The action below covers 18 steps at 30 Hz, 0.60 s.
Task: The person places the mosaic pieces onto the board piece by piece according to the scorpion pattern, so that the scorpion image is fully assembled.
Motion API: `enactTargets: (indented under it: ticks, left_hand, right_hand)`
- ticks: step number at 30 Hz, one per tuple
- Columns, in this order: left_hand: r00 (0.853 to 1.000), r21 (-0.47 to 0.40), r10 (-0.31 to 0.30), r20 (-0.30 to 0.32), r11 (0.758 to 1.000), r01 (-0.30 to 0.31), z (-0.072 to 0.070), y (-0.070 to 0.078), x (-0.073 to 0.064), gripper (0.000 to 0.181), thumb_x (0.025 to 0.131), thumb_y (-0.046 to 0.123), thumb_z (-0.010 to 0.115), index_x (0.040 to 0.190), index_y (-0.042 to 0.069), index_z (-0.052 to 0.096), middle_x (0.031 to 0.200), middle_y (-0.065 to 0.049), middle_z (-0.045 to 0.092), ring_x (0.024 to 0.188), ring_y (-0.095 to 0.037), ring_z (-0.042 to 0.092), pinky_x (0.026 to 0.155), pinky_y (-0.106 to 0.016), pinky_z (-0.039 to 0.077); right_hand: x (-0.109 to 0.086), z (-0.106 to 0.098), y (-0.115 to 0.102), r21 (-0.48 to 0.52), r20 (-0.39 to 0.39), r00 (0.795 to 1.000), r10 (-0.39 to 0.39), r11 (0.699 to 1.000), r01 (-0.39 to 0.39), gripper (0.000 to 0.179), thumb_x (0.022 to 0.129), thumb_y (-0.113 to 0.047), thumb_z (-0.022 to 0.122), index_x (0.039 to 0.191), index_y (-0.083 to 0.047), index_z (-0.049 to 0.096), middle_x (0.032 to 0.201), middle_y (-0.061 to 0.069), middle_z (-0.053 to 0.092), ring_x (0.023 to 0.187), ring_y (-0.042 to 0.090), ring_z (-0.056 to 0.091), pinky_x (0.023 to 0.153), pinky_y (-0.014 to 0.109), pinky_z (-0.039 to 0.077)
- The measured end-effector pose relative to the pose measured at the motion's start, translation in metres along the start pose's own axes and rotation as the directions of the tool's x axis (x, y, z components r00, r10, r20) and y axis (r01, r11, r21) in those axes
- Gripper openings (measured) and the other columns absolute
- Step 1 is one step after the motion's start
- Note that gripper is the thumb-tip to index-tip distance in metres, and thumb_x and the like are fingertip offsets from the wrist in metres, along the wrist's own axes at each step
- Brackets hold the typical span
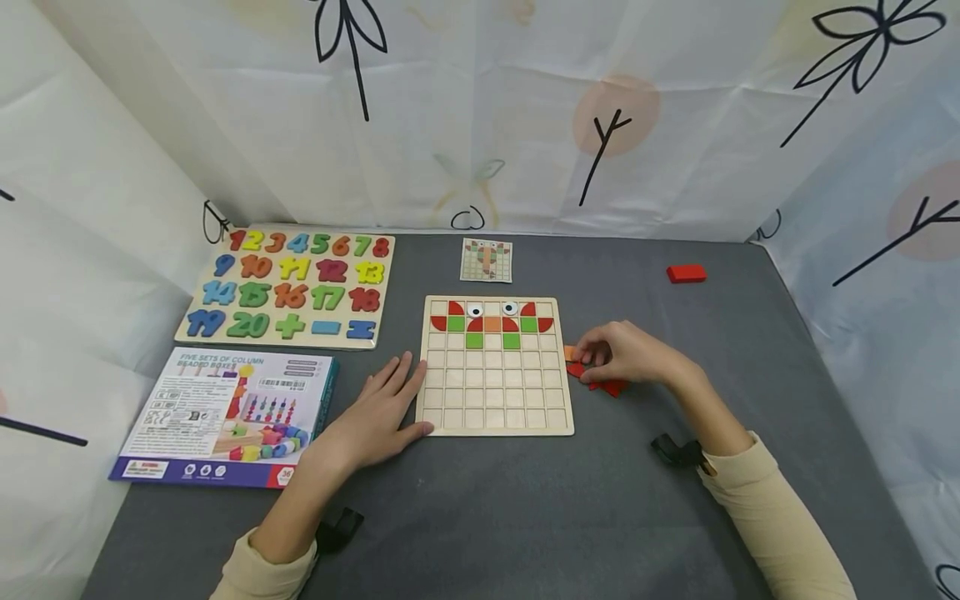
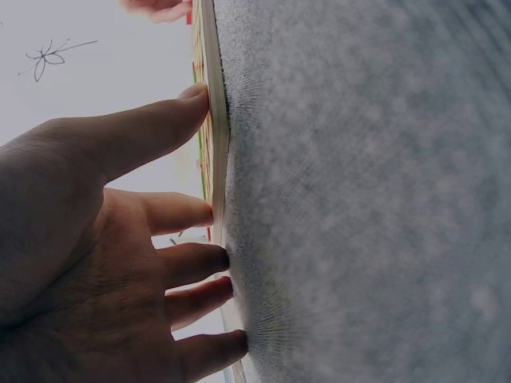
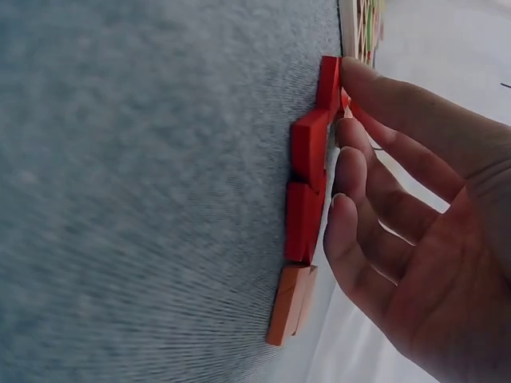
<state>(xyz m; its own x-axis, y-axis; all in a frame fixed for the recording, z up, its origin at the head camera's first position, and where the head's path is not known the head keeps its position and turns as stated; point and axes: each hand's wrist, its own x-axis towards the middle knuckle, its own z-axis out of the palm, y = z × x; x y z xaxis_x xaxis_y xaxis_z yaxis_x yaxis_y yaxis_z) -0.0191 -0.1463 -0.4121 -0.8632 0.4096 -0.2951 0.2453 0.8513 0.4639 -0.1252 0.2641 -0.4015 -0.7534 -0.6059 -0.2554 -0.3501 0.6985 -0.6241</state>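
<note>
My left hand (image 1: 378, 408) lies at the left edge of a wooden grid board (image 1: 495, 408), fingers spread and touching its side. Red, green and orange tiles and two eye tiles fill part of the board's upper rows. Right of the board, my right hand (image 1: 618, 354) bends over a small group of loose tiles. Its thumb and index finger pinch a small red tile (image 3: 345, 100), which the fingertips mostly hide. Other red tiles (image 3: 302, 219) and an orange tile (image 3: 287, 307) lie on the table below the fingers.
A small pattern card (image 1: 486, 261) lies behind the board, and a red block (image 1: 686, 273) sits at the back right. At the left are a number puzzle (image 1: 285, 287) and a boxed set (image 1: 225, 417). Patterned white cloth (image 1: 480, 108) surrounds the table.
</note>
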Motion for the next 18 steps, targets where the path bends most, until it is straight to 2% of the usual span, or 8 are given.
enactTargets:
  ticks: [8, 18]
  left_hand:
    - [1.000, -0.007, 0.002, -0.003, 1.000, -0.002, -0.0005, 0.0006, -0.0012, 0.090, 0.105, 0.039, 0.072, 0.172, 0.004, 0.024, 0.181, -0.026, 0.016, 0.169, -0.050, 0.015, 0.131, -0.075, 0.020]
    - [1.000, -0.001, -0.001, 0.001, 1.000, 0.001, -0.0004, 0.0010, -0.0005, 0.091, 0.104, 0.039, 0.073, 0.173, 0.004, 0.024, 0.182, -0.025, 0.016, 0.169, -0.049, 0.015, 0.131, -0.075, 0.021]
  right_hand:
    - [-0.0020, 0.0052, 0.0031, -0.018, -0.020, 1.000, -0.001, 1.000, 0.001, 0.020, 0.088, -0.011, 0.090, 0.106, -0.009, 0.081, 0.098, 0.003, 0.079, 0.082, 0.009, 0.067, 0.073, 0.023, 0.057]
    - [-0.0030, 0.0087, -0.0011, -0.063, -0.033, 0.999, 0.009, 0.998, -0.011, 0.016, 0.090, -0.007, 0.086, 0.104, -0.005, 0.078, 0.094, 0.003, 0.076, 0.078, 0.008, 0.065, 0.071, 0.023, 0.057]
